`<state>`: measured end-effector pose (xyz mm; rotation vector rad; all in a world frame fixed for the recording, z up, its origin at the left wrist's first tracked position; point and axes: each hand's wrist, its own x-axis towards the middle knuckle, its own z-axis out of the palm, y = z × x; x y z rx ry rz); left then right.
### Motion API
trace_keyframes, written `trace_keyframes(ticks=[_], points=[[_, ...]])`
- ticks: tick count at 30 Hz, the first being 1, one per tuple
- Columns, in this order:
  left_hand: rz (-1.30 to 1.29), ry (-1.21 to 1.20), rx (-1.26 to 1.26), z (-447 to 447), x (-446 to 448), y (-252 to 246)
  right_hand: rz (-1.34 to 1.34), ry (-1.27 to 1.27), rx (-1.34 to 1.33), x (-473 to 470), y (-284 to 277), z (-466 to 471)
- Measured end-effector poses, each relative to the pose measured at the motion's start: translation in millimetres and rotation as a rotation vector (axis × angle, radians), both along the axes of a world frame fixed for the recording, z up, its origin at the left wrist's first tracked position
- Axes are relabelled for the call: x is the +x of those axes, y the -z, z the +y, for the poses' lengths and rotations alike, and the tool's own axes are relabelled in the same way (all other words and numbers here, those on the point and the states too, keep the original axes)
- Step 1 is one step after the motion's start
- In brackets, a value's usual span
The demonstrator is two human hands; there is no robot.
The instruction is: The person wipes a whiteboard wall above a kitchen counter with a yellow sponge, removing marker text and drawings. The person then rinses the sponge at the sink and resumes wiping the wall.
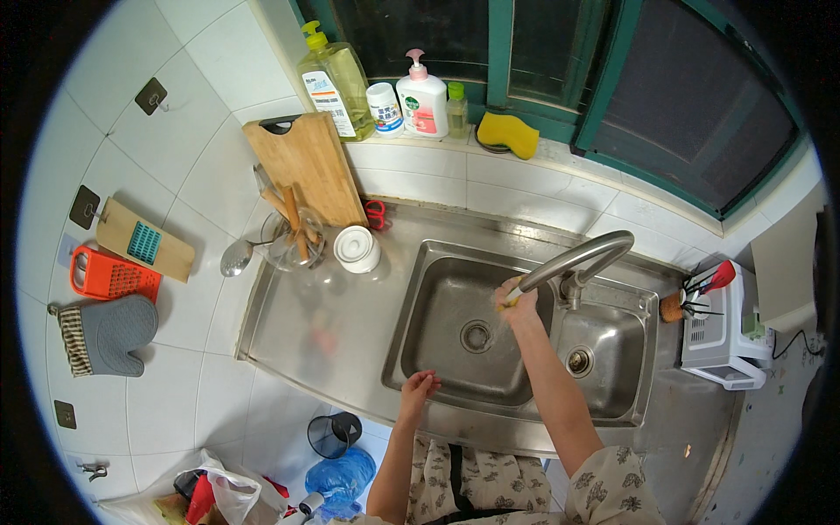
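My right hand [520, 303] is under the spout of the metal faucet [577, 252], above the large basin [453, 295] of the steel sink. Its fingers are around a small yellow thing [504, 306], mostly hidden by the hand and spout; I cannot tell what it is. Water splashes below the fingers. My left hand [420, 388] hovers by the basin's front left corner, fingers loosely curled, with nothing visible in it. A round drain [476, 336] shows in the basin floor. To the right lies a smaller basin [610, 354] with its own drain.
Left on the steel counter [302, 348] stand a white lidded jar [357, 249], a clear utensil holder [292, 243] and a wooden cutting board [308, 167]. Red-handled scissors [375, 214] lie behind. Bottles and a yellow sponge [508, 134] line the sill. A white appliance [725, 328] stands right.
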<state>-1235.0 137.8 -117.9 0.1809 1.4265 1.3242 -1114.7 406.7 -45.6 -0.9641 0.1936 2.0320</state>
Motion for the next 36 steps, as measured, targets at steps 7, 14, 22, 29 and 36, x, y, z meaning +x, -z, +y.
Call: trace_keyframes(ticks=[7,14,22,29,36], points=[[0.006,-0.008,-0.01,0,3,6,-0.072,0.207,-0.066,11,-1,12],[-0.011,-0.004,0.0,-2,3,14,0.053,0.116,-0.078,9,9,-2],[-0.022,-0.016,0.008,-3,3,7,0.444,0.118,-0.082,10,9,-12],[-0.012,-0.03,0.007,-8,4,7,0.346,0.101,-0.007,16,11,-14],[-0.013,-0.023,-0.01,-11,5,7,0.419,-0.039,-0.037,24,11,-36]])
